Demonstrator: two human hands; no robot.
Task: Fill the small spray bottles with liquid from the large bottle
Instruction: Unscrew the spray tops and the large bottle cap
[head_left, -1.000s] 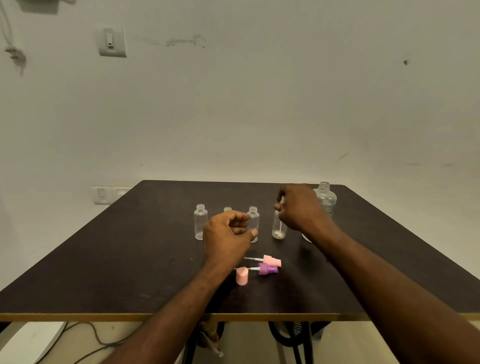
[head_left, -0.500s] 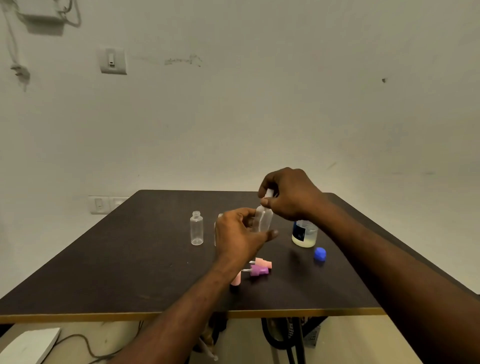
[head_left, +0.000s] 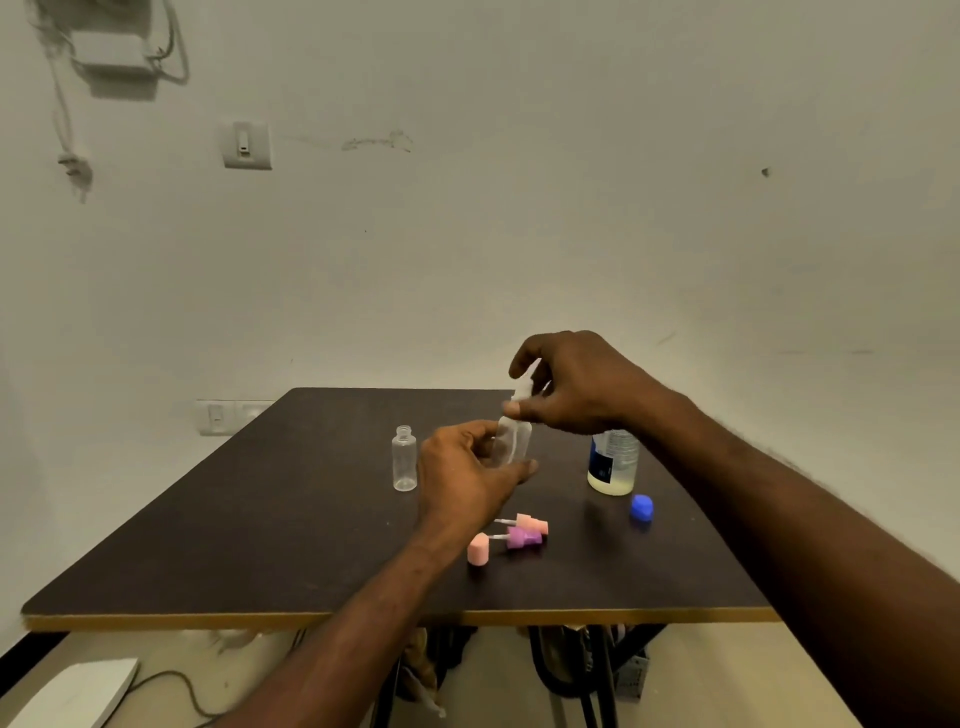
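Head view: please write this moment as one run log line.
left hand: holds small bottle | right hand: pinches its white top | large bottle: open, on table

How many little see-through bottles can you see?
2. One small bottle stands alone on the table. The left hand grips another; the right hand pinches its top. More may hide behind the hands.

Both arms reach forward, left hand (head_left: 467, 473) with curled fingers below, right hand (head_left: 576, 384) pinching just above it.
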